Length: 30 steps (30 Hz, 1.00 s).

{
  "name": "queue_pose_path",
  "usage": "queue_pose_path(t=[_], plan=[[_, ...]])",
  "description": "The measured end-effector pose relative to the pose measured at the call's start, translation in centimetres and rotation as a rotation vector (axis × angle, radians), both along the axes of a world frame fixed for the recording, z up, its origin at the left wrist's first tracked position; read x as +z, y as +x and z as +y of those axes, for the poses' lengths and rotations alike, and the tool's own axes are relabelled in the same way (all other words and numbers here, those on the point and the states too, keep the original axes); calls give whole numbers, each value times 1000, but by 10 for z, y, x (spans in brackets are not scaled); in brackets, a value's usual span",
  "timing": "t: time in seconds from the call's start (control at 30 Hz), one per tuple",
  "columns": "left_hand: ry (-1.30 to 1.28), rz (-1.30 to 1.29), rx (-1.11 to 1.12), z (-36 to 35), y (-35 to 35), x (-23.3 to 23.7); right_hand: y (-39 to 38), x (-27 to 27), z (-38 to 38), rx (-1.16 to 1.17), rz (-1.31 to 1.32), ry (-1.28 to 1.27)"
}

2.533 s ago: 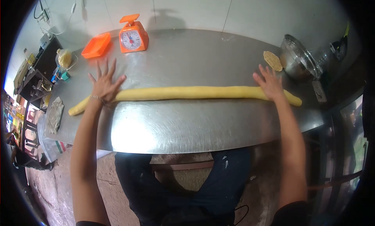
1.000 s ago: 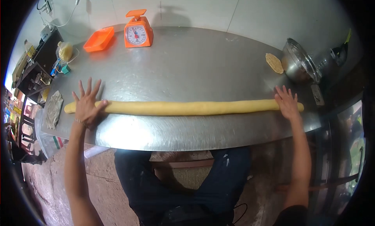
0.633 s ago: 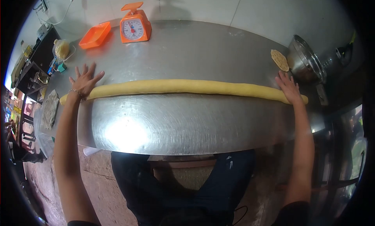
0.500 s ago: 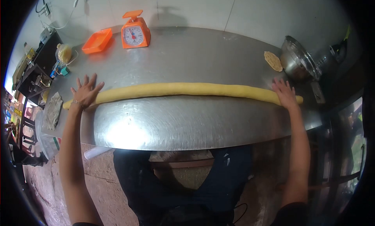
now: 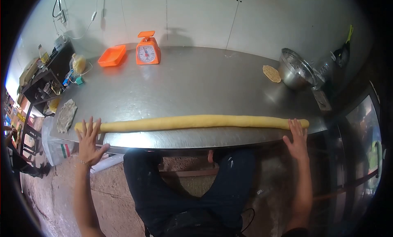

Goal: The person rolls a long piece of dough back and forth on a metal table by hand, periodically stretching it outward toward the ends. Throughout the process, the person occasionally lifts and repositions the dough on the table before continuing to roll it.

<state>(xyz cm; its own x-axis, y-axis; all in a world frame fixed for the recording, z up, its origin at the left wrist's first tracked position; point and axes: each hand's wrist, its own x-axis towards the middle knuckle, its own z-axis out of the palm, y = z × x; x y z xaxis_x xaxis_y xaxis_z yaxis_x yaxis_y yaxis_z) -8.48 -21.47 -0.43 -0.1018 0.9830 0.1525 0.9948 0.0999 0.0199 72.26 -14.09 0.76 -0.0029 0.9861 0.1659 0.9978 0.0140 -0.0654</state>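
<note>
A long yellow roll of dough (image 5: 196, 121) lies across the metal table (image 5: 184, 85), close to its front edge. On its left end rest the fingers of my left hand (image 5: 89, 145), spread and flat, with the palm toward the table edge. My right hand (image 5: 298, 140) touches the dough near its right end with outstretched fingers, thumb held apart. Neither hand is wrapped round the roll. A crumpled pale cloth (image 5: 66, 115) lies just left of the roll's left end.
An orange kitchen scale (image 5: 147, 52) and an orange tray (image 5: 111, 56) stand at the back left. At the right are a metal bowl (image 5: 292, 71), a flat tan piece (image 5: 271, 74) and a metal blade-like tool (image 5: 322, 100). A dark shelf (image 5: 43, 87) adjoins the left side.
The dough roll has come toward me, closer to the table's front edge, with both hands drawn back along with it. The camera view has shifted too.
</note>
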Motion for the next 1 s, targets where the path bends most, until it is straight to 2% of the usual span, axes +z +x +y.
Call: queue_pose_path(t=[0.2,0.4,0.63,0.73,0.87,1.0], plan=[[25,43,-17,17,-18,-13,5,-8,21,-32,-22,-15],[2,73,44,86,-59,-20,23,-17,109,-91,-84,-73],[-32,10,151,165,-104,-17,18,-4,209,-219,0,-178],[-41,17,289,197,-117,-15,17,-5,234,-238,-3,-181],[-176,17,431,205,-106,-14,13,-5,225,-246,2,-157],[-234,31,343,167,-93,-6,24,-12,192,-228,-25,-146]])
